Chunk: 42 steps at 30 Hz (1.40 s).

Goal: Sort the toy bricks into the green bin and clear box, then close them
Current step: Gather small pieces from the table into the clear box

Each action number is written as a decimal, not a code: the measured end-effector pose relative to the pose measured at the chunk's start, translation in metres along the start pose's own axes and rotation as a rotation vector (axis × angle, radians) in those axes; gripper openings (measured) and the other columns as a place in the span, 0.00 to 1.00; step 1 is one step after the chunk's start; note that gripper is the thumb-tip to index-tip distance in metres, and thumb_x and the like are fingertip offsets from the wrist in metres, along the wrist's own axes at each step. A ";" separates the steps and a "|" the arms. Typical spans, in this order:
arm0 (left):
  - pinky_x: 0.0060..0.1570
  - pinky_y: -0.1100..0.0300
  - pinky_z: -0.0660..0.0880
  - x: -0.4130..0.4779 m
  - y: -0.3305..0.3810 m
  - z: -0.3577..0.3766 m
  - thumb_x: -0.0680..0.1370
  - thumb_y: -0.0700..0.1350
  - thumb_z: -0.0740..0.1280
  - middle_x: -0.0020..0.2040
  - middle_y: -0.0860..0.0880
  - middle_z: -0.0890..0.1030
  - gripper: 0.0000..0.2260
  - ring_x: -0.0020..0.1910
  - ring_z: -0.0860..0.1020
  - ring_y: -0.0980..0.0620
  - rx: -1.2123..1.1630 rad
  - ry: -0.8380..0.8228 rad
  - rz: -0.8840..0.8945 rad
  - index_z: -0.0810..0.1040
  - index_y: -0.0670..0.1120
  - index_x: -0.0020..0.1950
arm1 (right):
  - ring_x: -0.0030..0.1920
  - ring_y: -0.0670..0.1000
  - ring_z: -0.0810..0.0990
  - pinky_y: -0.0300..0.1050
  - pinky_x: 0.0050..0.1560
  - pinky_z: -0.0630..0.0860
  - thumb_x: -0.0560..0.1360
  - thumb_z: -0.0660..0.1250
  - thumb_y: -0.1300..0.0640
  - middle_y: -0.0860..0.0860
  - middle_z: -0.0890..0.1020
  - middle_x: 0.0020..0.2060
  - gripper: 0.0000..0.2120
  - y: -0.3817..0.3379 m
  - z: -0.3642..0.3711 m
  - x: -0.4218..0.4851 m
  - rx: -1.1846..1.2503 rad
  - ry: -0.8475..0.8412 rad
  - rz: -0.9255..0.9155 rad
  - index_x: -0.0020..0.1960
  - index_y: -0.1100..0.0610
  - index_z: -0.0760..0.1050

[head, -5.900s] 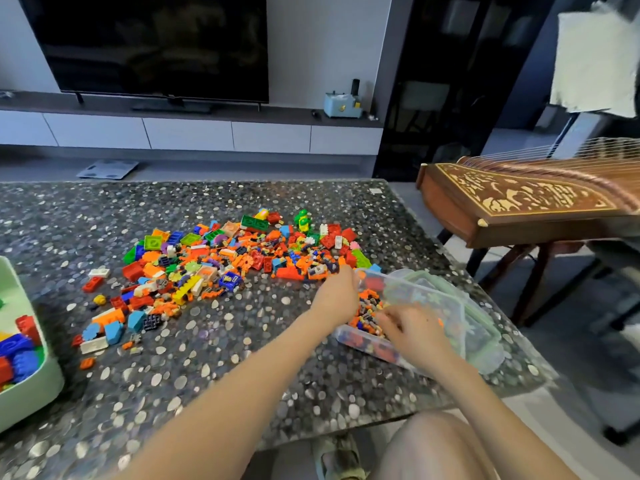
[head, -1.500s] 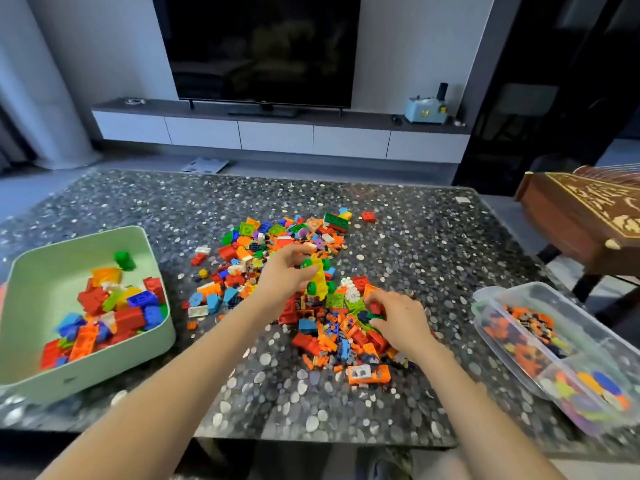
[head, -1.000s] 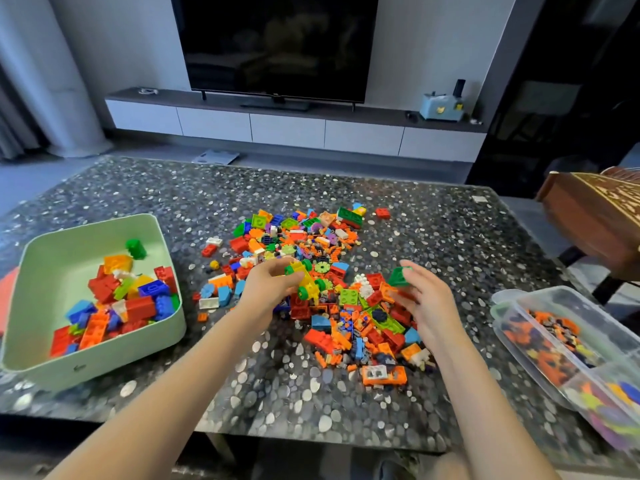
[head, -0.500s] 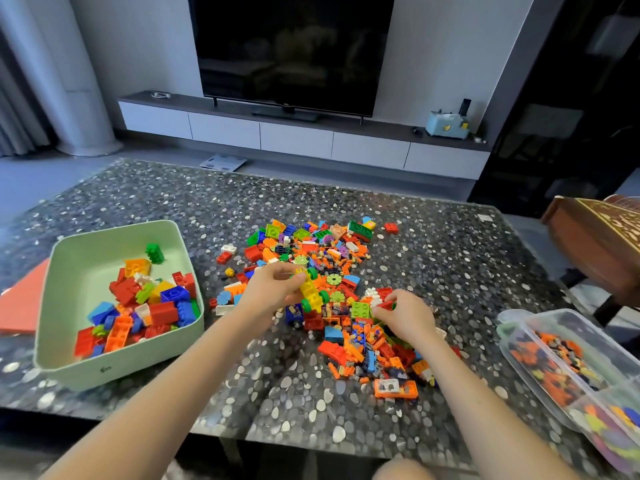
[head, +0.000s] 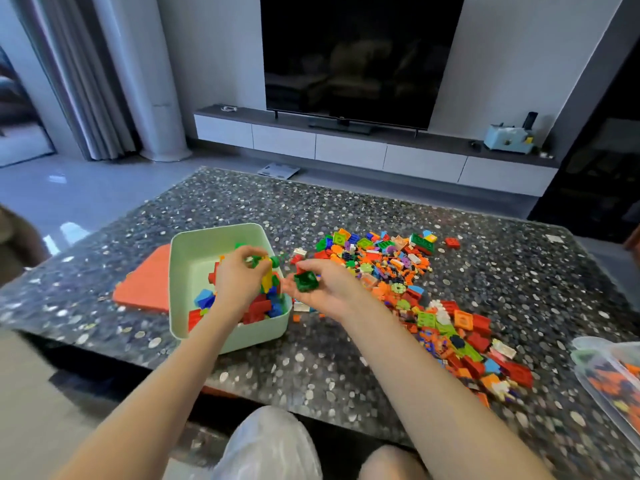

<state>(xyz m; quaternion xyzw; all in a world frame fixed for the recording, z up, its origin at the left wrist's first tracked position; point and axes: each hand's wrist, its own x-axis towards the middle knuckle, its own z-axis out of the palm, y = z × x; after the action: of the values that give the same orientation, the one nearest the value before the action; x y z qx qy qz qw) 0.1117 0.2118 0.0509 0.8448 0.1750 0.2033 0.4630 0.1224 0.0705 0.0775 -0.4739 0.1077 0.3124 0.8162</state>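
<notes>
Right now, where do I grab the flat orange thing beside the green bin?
Take the flat orange thing at its near left edge, coming from the left. It lies flat on the table, so slide fingers under that edge; the green bin covers its right side.

No text, number or brand can be read anywhere. Any print on the toy bricks (head: 381,265) or the green bin (head: 263,336) is too blurred to tell.

Speckled table (head: 242,216), green bin (head: 180,271), orange lid (head: 145,285), brick pile (head: 398,282), clear box (head: 595,362)
</notes>
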 end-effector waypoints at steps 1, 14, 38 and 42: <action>0.51 0.54 0.74 0.003 -0.004 -0.003 0.74 0.41 0.69 0.49 0.45 0.83 0.08 0.49 0.79 0.45 0.048 -0.004 0.001 0.81 0.45 0.52 | 0.46 0.56 0.76 0.50 0.57 0.72 0.79 0.57 0.65 0.60 0.73 0.36 0.11 0.003 0.011 0.005 -0.044 -0.025 0.007 0.38 0.64 0.70; 0.49 0.56 0.68 -0.024 0.004 0.025 0.77 0.40 0.65 0.52 0.44 0.79 0.08 0.53 0.75 0.44 0.363 -0.102 0.461 0.81 0.42 0.53 | 0.44 0.50 0.78 0.44 0.43 0.77 0.78 0.61 0.64 0.54 0.81 0.53 0.10 -0.009 -0.105 -0.029 -0.705 0.535 -0.330 0.56 0.62 0.79; 0.47 0.57 0.71 -0.109 0.042 0.179 0.76 0.50 0.68 0.49 0.47 0.77 0.11 0.50 0.76 0.47 0.600 -0.805 0.420 0.79 0.44 0.52 | 0.50 0.49 0.72 0.42 0.44 0.66 0.76 0.65 0.49 0.47 0.78 0.45 0.08 0.021 -0.226 -0.076 -1.580 0.749 -0.490 0.50 0.51 0.80; 0.45 0.59 0.73 -0.103 0.047 0.175 0.76 0.52 0.67 0.50 0.50 0.80 0.13 0.47 0.77 0.51 0.406 -0.716 0.261 0.78 0.45 0.54 | 0.45 0.51 0.77 0.44 0.43 0.71 0.76 0.66 0.55 0.50 0.81 0.45 0.08 -0.006 -0.227 -0.080 -1.179 0.776 -0.430 0.48 0.59 0.80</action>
<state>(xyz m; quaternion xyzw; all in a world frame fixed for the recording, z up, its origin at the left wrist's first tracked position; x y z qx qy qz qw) 0.1170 0.0136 -0.0126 0.9510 -0.0685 -0.0846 0.2895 0.0910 -0.1547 -0.0005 -0.9209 0.1075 -0.0386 0.3726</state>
